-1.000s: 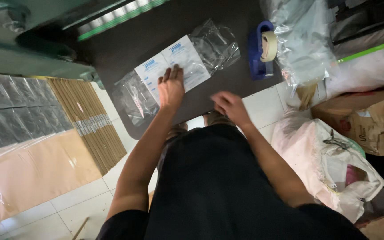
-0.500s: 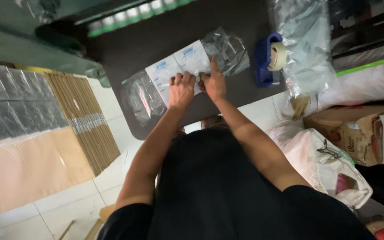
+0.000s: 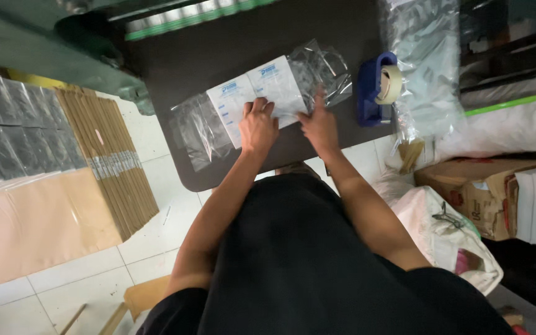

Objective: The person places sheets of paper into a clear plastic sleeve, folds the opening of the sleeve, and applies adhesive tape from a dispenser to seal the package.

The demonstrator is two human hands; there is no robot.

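A clear plastic bag point(image 3: 317, 71) holding white flat packets with blue print point(image 3: 262, 90) lies on the dark table point(image 3: 218, 49). My left hand point(image 3: 257, 124) presses down on the near edge of the white packets, fingers flat. My right hand point(image 3: 319, 121) rests beside it on the bag's near edge, fingers spread on the plastic. Another empty clear bag point(image 3: 200, 130) lies flat to the left of the packets.
A blue tape dispenser with a beige roll point(image 3: 379, 87) stands right of the bag. Clear plastic sheeting point(image 3: 420, 56) hangs beyond it. Stacked flat cardboard point(image 3: 107, 155) lies on the tiled floor at left. Cardboard boxes point(image 3: 485, 192) and a white sack point(image 3: 448, 236) sit at right.
My right hand came up from the table's edge onto the bag beside my left hand. Both hands now press on the packets' near edge.
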